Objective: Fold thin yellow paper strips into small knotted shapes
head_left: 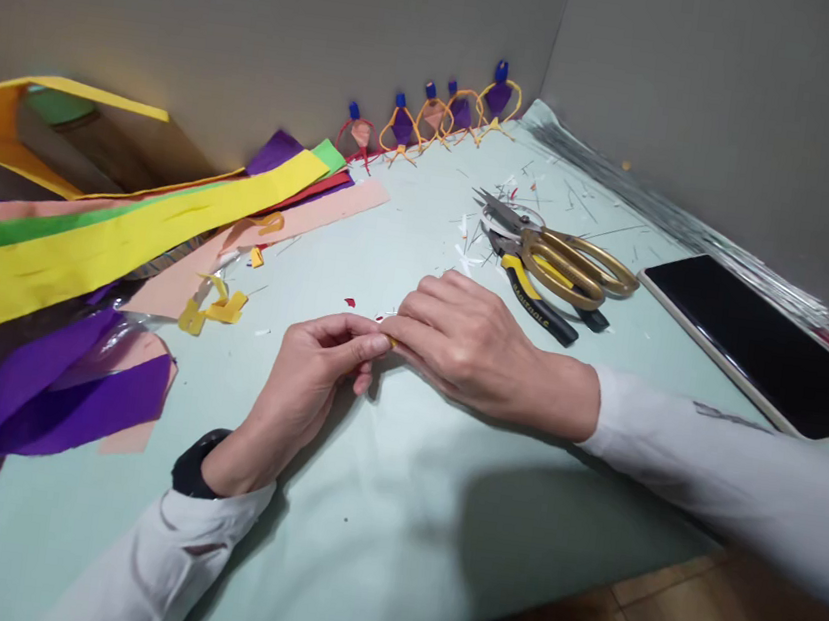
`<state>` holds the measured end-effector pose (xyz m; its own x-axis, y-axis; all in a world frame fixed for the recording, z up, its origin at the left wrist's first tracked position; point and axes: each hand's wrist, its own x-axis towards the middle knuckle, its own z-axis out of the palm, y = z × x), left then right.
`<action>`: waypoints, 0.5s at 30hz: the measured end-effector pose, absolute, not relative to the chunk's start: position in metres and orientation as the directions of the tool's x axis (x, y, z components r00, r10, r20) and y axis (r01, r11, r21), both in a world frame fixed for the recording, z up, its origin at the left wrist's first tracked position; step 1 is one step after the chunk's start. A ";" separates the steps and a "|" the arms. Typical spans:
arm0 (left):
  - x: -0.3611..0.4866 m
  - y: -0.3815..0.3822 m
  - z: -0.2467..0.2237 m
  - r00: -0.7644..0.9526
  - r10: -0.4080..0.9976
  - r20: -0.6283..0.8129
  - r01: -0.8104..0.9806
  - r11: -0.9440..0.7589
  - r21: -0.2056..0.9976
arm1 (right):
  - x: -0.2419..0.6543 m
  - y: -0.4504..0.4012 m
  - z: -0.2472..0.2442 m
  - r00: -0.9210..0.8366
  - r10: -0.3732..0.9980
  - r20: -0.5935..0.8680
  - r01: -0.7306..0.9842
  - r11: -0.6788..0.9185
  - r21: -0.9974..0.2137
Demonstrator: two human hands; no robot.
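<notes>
Hands (pixel 460 341) pinching yellow piece (pixel 392 342), mostly hidden, green strip (pixel 24 228) cropped left

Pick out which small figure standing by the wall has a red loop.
The leftmost figure: its loop is red, while the other four have orange or yellow ones.

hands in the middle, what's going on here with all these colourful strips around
A person's left hand and right hand meet over the table, fingertips pinched together on a small yellow piece, mostly hidden. Coloured strips lie to the left. Scissors and pliers lie beyond the right hand. Five small looped figures line the far edge.
</notes>
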<state>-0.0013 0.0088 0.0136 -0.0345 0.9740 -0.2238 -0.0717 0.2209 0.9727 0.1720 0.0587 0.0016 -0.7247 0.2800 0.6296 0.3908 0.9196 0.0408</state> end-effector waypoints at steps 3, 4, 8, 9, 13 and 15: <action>0.001 0.008 0.012 -0.050 0.978 -0.201 -0.063 0.198 0.978 | 0.171 0.056 0.002 -0.741 0.269 0.615 0.406 0.909 0.092; 0.001 0.008 0.012 -0.047 0.978 -0.204 -0.060 0.201 0.978 | 0.171 0.056 0.001 -0.740 0.276 0.613 0.401 0.913 0.073; -0.003 0.009 0.014 0.022 0.971 -0.238 -0.106 0.239 0.965 | 0.172 0.062 0.000 -0.667 0.384 0.638 0.272 0.923 -0.272; -0.005 0.009 0.014 0.048 0.969 -0.243 -0.134 0.248 0.960 | 0.173 0.064 0.000 -0.641 0.431 0.635 0.211 0.895 -0.394; -0.008 0.010 0.014 0.110 0.965 -0.237 -0.246 0.257 0.935 | 0.173 0.066 0.006 -0.591 0.592 0.548 0.020 0.690 -0.724; -0.007 0.009 0.015 0.124 0.965 -0.232 -0.272 0.258 0.927 | 0.172 0.064 0.009 -0.593 0.622 0.512 -0.030 0.618 -0.786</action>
<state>-0.0069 0.0093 0.0146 0.1243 0.9648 -0.2318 -0.2723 0.2579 0.9270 0.1724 0.0637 0.0086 -0.5930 0.6219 0.5115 -0.0297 0.6179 -0.7857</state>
